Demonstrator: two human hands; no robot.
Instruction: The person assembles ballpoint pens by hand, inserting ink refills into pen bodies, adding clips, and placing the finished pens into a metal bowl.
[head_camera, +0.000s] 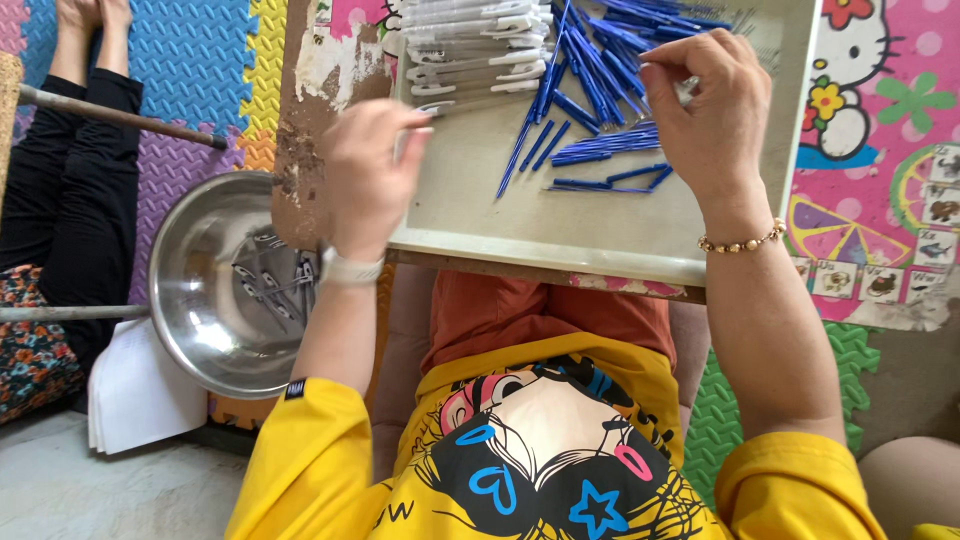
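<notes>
Here, both hands work over a shallow grey tray (560, 225) that rests across the person's lap. The left hand (368, 178) hovers above the tray's left edge, its grip closed on a slim white pen part (404, 140) pinched between thumb and fingertips; a pale band sits on that wrist. The right hand (712, 110) is over the tray's right side, fingers curled together on another small pale piece (686, 90) — mostly hidden by the fingers, so its exact shape cannot be told. A beaded bracelet (742, 241) circles the right wrist.

On the tray, a neat stack of white pen barrels (470, 50) lies at the upper left, just beside a loose heap of blue refill tubes (600, 60) that spreads down toward the middle; a few blue tubes (610, 180) lie apart, near the right hand.

To the left on the floor stands a round steel bowl (215, 285) with several finished grey-and-white pens (275, 285) in it. A sheaf of white paper (135, 395) lies just beside the bowl. Another person's black-trousered legs (75, 190) stretch over the coloured foam mat (190, 60) at far left.
</notes>
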